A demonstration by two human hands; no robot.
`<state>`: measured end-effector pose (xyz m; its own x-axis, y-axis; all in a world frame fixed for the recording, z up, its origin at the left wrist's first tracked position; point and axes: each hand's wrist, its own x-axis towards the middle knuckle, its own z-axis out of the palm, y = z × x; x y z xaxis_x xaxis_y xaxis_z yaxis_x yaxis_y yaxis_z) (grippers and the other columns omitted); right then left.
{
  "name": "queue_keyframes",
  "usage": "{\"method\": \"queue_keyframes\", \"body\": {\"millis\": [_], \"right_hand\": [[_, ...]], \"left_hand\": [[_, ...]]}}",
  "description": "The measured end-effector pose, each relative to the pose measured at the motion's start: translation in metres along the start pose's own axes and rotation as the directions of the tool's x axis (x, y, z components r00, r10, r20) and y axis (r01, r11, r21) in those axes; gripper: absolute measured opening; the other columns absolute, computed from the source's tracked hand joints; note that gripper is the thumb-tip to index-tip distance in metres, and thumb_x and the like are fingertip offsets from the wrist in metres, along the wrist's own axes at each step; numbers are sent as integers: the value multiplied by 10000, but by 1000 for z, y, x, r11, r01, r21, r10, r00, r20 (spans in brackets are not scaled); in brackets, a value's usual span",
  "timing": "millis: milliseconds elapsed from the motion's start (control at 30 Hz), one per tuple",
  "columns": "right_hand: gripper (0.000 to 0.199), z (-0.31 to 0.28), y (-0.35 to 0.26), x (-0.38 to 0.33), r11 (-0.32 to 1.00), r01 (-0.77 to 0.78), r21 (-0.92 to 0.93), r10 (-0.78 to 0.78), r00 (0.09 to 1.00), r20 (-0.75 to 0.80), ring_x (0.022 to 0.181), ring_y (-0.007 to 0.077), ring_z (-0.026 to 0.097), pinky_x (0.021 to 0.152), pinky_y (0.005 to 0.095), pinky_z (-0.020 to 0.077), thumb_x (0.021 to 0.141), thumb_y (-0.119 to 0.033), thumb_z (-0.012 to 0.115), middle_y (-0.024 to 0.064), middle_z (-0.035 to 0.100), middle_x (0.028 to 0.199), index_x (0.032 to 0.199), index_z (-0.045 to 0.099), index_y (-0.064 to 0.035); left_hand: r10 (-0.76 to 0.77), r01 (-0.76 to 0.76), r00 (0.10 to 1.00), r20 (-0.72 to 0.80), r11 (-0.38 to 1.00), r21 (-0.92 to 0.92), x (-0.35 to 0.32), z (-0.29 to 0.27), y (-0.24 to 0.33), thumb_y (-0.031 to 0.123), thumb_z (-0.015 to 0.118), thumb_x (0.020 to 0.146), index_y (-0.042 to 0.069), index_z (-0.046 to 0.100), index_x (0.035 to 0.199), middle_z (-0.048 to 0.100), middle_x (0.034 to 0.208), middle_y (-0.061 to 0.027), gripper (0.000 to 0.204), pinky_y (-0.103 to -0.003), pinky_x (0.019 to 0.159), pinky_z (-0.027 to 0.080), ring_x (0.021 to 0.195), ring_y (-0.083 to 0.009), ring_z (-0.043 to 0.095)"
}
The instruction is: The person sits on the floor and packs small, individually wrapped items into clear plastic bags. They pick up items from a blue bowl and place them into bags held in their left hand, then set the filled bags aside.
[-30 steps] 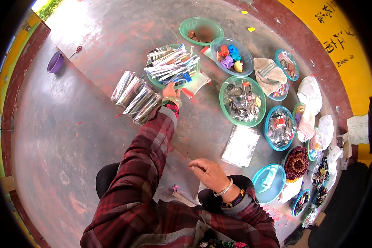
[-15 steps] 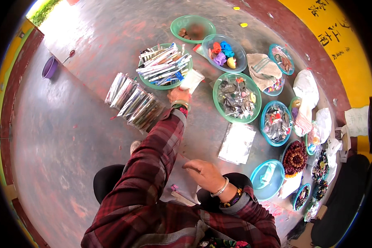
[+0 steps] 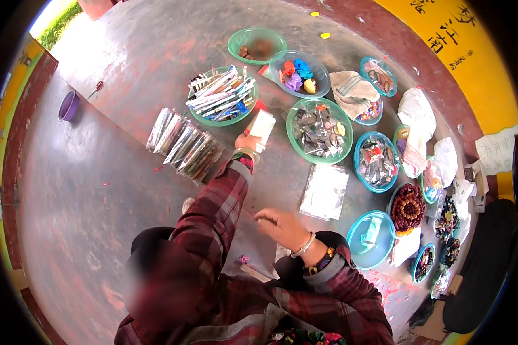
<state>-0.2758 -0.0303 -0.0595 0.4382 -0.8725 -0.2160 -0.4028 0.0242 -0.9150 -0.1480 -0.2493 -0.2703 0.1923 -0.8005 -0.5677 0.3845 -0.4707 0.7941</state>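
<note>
My left hand (image 3: 247, 142) reaches forward, its fingers closed on the near end of a small cream-white packet (image 3: 262, 124). The packet lies beside a green basin (image 3: 222, 121) heaped with pens (image 3: 221, 95). A small red thing (image 3: 260, 106) shows at the packet's far end. To the left of this hand, bundles of pens in clear sleeves (image 3: 184, 144) lie in a row on the floor. My right hand (image 3: 285, 227) hovers over my lap with thumb and fingers pinched together. A thin reddish sliver shows at its fingertips, too small to name.
A stack of clear bags (image 3: 324, 191) lies right of centre. Beyond it stand a green basin of small bagged goods (image 3: 319, 131), a blue basin (image 3: 376, 161) and a light blue basin (image 3: 360, 258). A purple bucket (image 3: 69, 106) stands far left.
My left hand has drawn the cream-white packet slightly nearer and turned it, and the red thing behind it now shows. My right hand stays pinched, almost in place. The view has shifted slightly.
</note>
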Motion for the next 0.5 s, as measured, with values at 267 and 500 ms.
{"method": "queue_keyframes", "body": {"millis": [267, 500], "right_hand": [[433, -11, 50, 16, 986, -141, 89, 165, 905, -392, 863, 206, 610, 752, 297, 461, 840, -276, 563, 121, 633, 935, 1168, 489, -3], [462, -18, 12, 11, 651, 92, 753, 363, 834, -416, 927, 182, 577, 779, 306, 452, 817, -233, 644, 104, 611, 1020, 1169, 483, 19]], "left_hand": [[-106, 177, 947, 302, 959, -219, -114, -36, 12, 72, 647, 748, 37, 554, 945, 605, 878, -61, 221, -281, 569, 413, 708, -153, 553], [134, 28, 861, 491, 951, -308, -279, -6, 55, 20, 579, 793, 32, 509, 1104, 597, 953, -69, 319, -295, 727, 459, 838, -164, 588]]}}
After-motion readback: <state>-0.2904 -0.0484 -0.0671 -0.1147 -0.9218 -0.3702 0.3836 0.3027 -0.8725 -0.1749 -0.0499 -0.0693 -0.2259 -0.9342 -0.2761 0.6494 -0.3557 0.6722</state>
